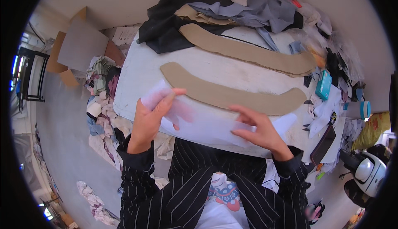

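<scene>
Head view — fingers (179,117) blurred behind translucent sheet (207,123)

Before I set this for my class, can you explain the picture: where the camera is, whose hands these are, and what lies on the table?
The camera is worn on a person's head and looks down, so its wide lens bends straight edges. The two bare hands in striped sleeves are that person's own. The left hand pinches a thin translucent white sheet at its left end; the right hand presses flat on the sheet. Just beyond lie two long curved tan fabric strips on a white table, with a pile of fabric scraps at the far edge. A teal box and dark phone lie to the right.
</scene>
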Motion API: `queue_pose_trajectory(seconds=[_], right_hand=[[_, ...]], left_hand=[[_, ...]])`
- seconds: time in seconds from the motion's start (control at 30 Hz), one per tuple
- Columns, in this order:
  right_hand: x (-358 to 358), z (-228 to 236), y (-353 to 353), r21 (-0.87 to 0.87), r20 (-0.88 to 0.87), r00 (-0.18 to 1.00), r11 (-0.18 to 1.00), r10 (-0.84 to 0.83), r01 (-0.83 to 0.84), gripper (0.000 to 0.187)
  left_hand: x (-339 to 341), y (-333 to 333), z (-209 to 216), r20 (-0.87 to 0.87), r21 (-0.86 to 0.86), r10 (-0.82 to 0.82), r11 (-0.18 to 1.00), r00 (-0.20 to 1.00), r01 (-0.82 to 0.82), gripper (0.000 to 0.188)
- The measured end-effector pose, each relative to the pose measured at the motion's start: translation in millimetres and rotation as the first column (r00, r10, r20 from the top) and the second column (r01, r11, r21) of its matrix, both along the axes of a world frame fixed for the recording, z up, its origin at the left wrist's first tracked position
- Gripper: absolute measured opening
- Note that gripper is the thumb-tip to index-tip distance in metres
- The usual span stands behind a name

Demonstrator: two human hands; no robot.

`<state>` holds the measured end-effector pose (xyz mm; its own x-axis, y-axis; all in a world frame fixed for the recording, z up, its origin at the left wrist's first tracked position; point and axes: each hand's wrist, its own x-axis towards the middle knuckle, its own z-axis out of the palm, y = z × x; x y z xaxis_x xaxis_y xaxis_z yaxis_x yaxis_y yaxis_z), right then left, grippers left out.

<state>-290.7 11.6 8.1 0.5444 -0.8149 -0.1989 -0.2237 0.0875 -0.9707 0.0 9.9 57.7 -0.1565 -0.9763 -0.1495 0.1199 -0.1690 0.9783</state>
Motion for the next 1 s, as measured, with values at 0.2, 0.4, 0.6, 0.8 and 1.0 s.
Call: queue_pose_trajectory(seconds=[0.2, 0.4, 0.6, 0.8, 1.0], right_hand=[[-41, 20, 13, 0.112, -0.169, 0.968, 0.972, -0.185, 0.205, 0.056], [-40, 0, 2, 0.107, -0.2, 0.959, 0.969, -0.199, 0.224, 0.054], [-34, -1, -21, -0.061, -0.353, 0.923, 0.988, -0.155, 0.143, 0.05], [-45, -12, -31, -0.07, -0.348, 0.919, 0.982, -0.187, 0.173, 0.052], [-45, -16, -36, -0.161, -0.428, 0.883, 0.977, -0.194, 0.137, 0.051]], left_hand=[[23, -22, -69, 0.027, 0.088, 0.23, 0.969, 0.973, -0.231, 0.019], [38, -49, -98, 0.073, 0.156, 0.274, 0.947, 0.959, -0.282, 0.017], [49, -70, -104, 0.326, 0.039, 0.341, 0.927, 0.882, -0.372, 0.017], [42, -80, -119, 0.58, -0.208, 0.443, 0.892, 0.684, -0.401, 0.019], [45, -81, -121, 0.715, -0.295, 0.458, 0.883, 0.529, -0.366, 0.02]])
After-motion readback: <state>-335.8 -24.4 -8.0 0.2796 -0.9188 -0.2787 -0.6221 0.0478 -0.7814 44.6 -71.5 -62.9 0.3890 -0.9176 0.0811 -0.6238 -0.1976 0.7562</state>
